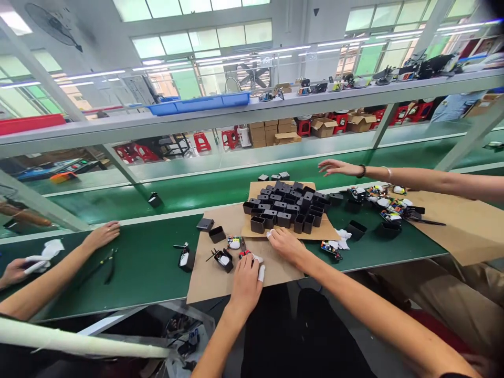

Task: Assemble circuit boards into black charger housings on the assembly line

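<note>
From the head view, your left hand (246, 281) lies flat and loose on the brown cardboard sheet (220, 278) at lower centre, grasping nothing, while your right hand (286, 245), also released, touches the heap of small black plastic boxes (289, 207) mid-frame.

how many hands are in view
5. The person's left hand and right hand on the cardboard; two co-worker hands far left; one reaching in from the right. More may be hidden.
</note>
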The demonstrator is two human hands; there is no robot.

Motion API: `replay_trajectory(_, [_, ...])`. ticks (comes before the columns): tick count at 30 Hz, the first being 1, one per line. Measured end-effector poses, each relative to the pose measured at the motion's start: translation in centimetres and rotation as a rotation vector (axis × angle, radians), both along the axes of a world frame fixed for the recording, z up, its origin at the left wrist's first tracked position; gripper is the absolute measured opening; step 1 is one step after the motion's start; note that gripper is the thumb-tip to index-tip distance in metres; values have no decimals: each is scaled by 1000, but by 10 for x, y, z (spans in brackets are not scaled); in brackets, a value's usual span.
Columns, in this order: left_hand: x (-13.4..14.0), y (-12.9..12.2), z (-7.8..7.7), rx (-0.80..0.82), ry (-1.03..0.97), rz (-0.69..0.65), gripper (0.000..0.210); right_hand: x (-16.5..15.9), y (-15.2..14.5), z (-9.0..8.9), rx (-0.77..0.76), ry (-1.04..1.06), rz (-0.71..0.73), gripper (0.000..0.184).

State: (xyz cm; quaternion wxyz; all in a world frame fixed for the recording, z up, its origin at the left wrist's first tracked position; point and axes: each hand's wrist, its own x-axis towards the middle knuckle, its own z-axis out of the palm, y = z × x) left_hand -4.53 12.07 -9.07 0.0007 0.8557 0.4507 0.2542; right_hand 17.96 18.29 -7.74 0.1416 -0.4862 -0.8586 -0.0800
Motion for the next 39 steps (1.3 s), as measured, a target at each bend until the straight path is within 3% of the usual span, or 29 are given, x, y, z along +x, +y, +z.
replay_trajectory(5, [-19, 0, -6, -1, -45, 50, 34, -5, -12, -11, 61, 24, 24, 23])
replay_trajectory(10, [-13, 6, -14, 9, -146, 142, 23, -3, -30, -26, 110, 111, 32, 24])
replay_trajectory(18, [-15, 8, -17, 42, -345, 269, 22, -3, -50, -45, 196, 308, 25, 29])
replay_trajectory(28, [-29, 14, -21, 109, -513, 379, 15, -11, -67, -42, 219, 460, 88, 27])
replay_trajectory(32, [-38, 14, -18, 119, -480, 284, 17, -12, -75, -38, 226, 496, 71, 26])
replay_trajectory(35, [-40, 14, -14, 110, -405, 179, 23, 4, -96, -39, 272, 572, -73, 20])
replay_trajectory(39, [-37, 14, -14, 108, -319, 93, 16, 54, -139, -49, 419, 762, -560, 25])
